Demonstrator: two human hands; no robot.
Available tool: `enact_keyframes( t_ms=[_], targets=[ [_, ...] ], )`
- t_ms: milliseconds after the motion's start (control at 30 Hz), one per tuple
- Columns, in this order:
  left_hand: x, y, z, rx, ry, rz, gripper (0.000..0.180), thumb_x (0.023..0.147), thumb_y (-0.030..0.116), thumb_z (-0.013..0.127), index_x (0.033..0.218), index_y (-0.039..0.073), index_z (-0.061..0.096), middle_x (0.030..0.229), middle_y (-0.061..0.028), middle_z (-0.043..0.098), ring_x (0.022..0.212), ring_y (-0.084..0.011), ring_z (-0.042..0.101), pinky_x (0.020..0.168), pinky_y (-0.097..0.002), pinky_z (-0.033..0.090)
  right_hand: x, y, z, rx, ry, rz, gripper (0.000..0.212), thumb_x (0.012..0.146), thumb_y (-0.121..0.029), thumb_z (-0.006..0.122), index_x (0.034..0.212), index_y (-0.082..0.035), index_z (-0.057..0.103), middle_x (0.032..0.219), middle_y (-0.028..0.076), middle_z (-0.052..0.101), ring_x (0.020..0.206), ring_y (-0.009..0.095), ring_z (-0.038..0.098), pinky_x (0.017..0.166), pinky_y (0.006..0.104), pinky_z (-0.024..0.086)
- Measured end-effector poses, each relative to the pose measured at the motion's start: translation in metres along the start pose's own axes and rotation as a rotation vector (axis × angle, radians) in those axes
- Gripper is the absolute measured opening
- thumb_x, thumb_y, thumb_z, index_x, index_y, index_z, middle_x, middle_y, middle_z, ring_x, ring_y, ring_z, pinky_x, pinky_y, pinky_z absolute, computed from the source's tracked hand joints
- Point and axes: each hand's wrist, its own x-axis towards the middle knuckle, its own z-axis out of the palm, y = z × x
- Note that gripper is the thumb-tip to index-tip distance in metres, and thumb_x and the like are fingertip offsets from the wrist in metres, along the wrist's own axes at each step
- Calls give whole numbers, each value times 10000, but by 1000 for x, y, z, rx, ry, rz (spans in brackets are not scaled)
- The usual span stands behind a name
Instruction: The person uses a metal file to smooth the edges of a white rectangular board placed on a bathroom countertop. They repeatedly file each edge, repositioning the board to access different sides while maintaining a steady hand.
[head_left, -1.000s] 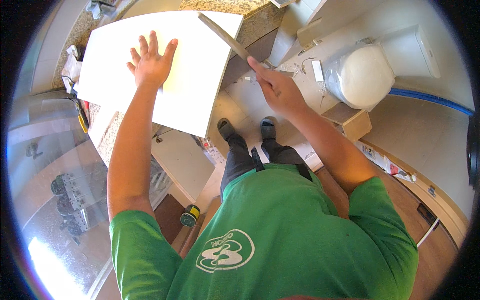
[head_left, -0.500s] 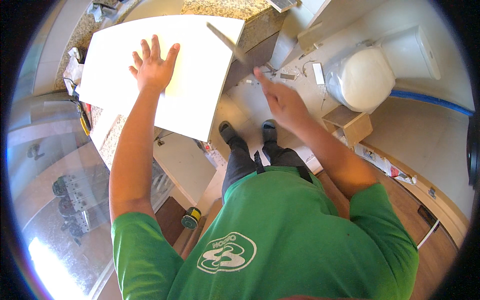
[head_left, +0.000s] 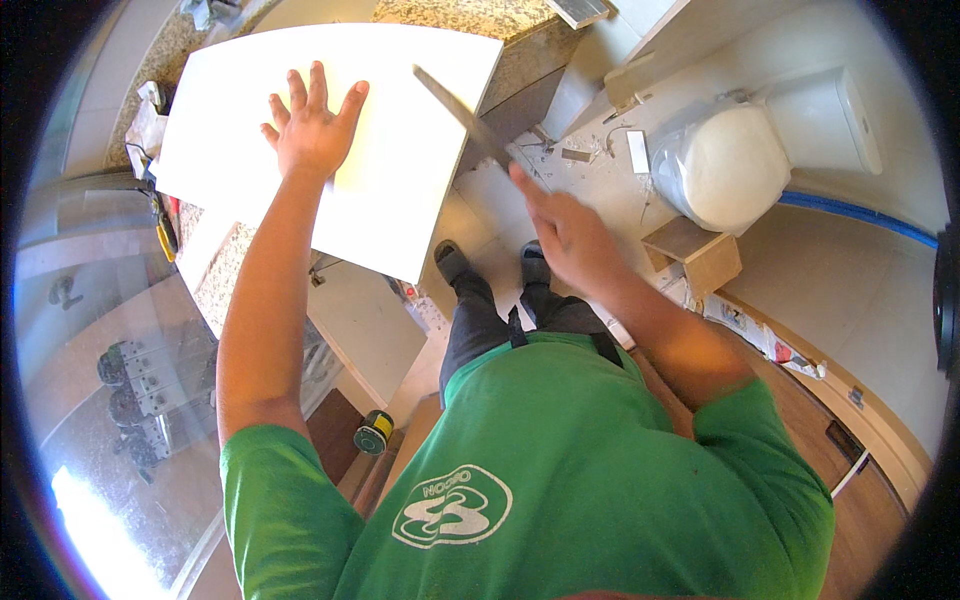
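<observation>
A large white board [head_left: 400,150] rests over the granite counter, its right edge jutting out past it. My left hand [head_left: 315,140] lies flat on the board with its fingers spread. Closed round the lower end of a long, thin grey file [head_left: 455,110] is my right hand [head_left: 575,230], its index finger stretched along the tool. The file slants across the board's right edge, its far tip above the white face. My palm hides the handle end.
A toilet [head_left: 735,165] with plastic over its seat stands at the right, near a small wooden box [head_left: 700,250]. Debris [head_left: 575,155] is scattered on the floor. Yellow-handled pliers [head_left: 165,235] lie left of the board. A green-and-yellow roll [head_left: 374,432] sits lower left.
My right hand and the file have shifted a little toward me along the board's right edge. My left hand stays pressed on the board.
</observation>
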Motion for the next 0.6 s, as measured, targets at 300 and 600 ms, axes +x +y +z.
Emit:
enact_keyframes(
  t_ms=[300, 600],
  targets=[
    [0, -1, 0, 6, 5, 0, 999, 900, 902, 229, 1667, 264, 188, 1731, -116, 136, 1591, -406, 54, 1265, -623, 66, 57, 36, -5, 143, 118, 7, 586, 1037, -97, 540, 1589, -250, 420, 869, 169, 631, 717, 269, 590, 727, 403, 521],
    [0, -1, 2, 1, 3, -4, 988, 912, 890, 254, 1670, 261, 176, 1733, -118, 130, 1590, -414, 61, 1262, -622, 75, -10, 4, -2, 30, 2, -28, 598, 1030, -112, 570, 1583, -298, 434, 783, 148, 570, 675, 235, 560, 669, 362, 497]
  ],
)
